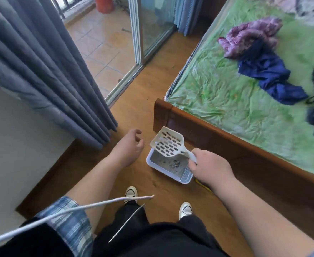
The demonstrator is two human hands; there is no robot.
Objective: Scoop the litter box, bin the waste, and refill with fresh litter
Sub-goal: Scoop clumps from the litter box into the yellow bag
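Down on the floor [134,101], tight by the wooden corner of the bed [163,112]: box [160,170], small and white, with grey litter [158,158] and a few dark clumps [173,162] near the middle. Lies long-ways from up-left to down-right, near end tucked under the right hand [211,169].

Right hand: wrapped round the handle of the scoop [168,142], just over the near-right end of the box. Scoop head pointing up and away to the left, over the far end, holes facing up, nothing seen in it. Held up off the litter, not touching it.

Left hand [128,148]: just left of the box, apart from it, fingers loosely bent, holding nothing.

Clumps just below the scoop head and a bit nearer, between head and right hand. Right hand much nearer, and has the tool. Looks like the scooping step, hardly begun. Next, most likely: tip the head down and pull it toward the hand, along the long way of the box, under the clumps. No bin or bag of new litter to be seen.
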